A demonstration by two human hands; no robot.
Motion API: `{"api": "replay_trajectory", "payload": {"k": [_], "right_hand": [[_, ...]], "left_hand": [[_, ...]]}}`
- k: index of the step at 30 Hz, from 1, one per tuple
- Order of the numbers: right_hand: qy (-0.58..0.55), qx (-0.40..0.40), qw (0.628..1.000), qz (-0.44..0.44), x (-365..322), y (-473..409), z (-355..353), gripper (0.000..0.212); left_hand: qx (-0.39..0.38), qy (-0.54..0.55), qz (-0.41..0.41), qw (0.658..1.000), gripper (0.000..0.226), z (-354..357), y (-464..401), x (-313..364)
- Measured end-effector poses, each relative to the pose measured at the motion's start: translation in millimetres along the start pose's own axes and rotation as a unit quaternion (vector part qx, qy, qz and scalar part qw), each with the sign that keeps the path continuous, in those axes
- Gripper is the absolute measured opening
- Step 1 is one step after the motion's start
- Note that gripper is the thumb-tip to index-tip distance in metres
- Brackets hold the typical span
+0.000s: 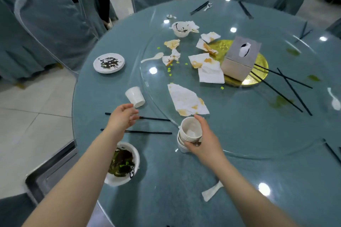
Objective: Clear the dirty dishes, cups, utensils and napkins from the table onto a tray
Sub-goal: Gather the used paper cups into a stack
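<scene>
My right hand grips a stack of white cups standing on the table near the glass turntable's edge. My left hand hovers open, fingers apart, just below a white cup lying on its side. Two pairs of black chopsticks lie under and between my hands. A dirty bowl with dark greens sits below my left forearm. Stained napkins litter the turntable. A soiled plate sits at the left. A metal tray stands at the table's lower left.
A tissue box rests on a gold disc mid-turntable. More chopsticks, white spoons, a small dirty bowl and a folded napkin lie around. Covered chairs ring the table.
</scene>
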State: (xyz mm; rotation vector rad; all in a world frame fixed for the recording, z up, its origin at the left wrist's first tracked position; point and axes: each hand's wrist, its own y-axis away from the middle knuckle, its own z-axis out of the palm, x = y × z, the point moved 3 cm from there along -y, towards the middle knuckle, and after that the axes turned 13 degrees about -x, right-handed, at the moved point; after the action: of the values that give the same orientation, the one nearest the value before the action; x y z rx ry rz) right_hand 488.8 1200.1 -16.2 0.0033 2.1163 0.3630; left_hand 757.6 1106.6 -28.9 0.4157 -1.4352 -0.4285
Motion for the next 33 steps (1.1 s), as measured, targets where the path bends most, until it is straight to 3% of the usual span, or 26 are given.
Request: {"api": "replay_trajectory", "payload": {"k": [6,10,14,18,24,26,28,33], "right_hand": [[-0.023,-0.018,1.000,0.012,5,-8,-6,0.079],[-0.016,-0.020,0.999,0.024,12,-9,-4,0.082],[-0.032,-0.018,0.999,0.034,17,-10,-1,0.080],[-0.029,-0.016,0.999,0.038,17,-12,-3,0.079],[-0.010,-0.025,0.999,0.029,11,-7,-1,0.083],[-0.001,-0.013,1.000,0.023,7,-4,-1,0.080],[0.002,-0.005,1.000,0.024,4,-4,-1,0.078],[0.008,0.008,1.000,0.014,-2,2,3,0.064]], "left_hand": [[0.101,-0.145,-0.019,0.984,0.065,-9,-73,-1],[0.100,-0.226,-0.004,0.969,0.084,-17,-108,7],[0.067,-0.303,-0.005,0.951,0.052,-21,-130,12],[0.033,-0.306,0.016,0.951,0.018,-8,-120,11],[0.034,-0.314,0.115,0.942,0.014,24,-63,35],[0.004,-0.276,0.150,0.949,0.012,36,-35,47],[-0.076,-0.229,0.176,0.955,0.012,55,-6,56],[-0.243,-0.220,0.226,0.917,0.019,92,59,55]]}}
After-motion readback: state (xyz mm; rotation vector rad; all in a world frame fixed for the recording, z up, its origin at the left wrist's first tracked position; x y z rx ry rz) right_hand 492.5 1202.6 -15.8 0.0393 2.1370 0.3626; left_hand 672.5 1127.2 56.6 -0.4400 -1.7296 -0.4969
